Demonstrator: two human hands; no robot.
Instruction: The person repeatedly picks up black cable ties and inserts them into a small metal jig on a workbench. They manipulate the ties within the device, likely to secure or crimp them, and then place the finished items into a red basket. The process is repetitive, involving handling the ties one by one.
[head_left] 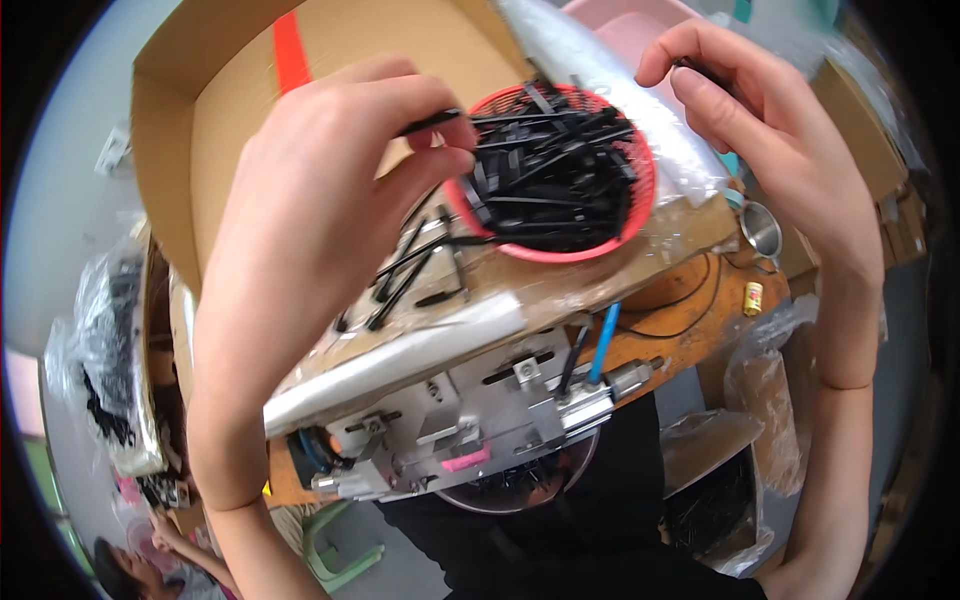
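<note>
The left hand (330, 190) fills the near view, its thumb and forefinger pinching a thin black plastic strip (432, 122) just at the rim of a red basket (640, 215). The basket is heaped with more black strips (555, 170) and sits on a plastic-covered cardboard sheet (560, 290) on the counter (700, 320). A few loose strips (410, 270) lie on that sheet beside the basket, under the left hand. The right hand (770, 130) is raised past the basket's far side, fingers curled, pinching a small black piece (700, 70) at its fingertips. Below the sheet sits a metal machine (480, 420) with a blue tube (603, 345). An open cardboard box (230, 100) stands behind the left hand.
</note>
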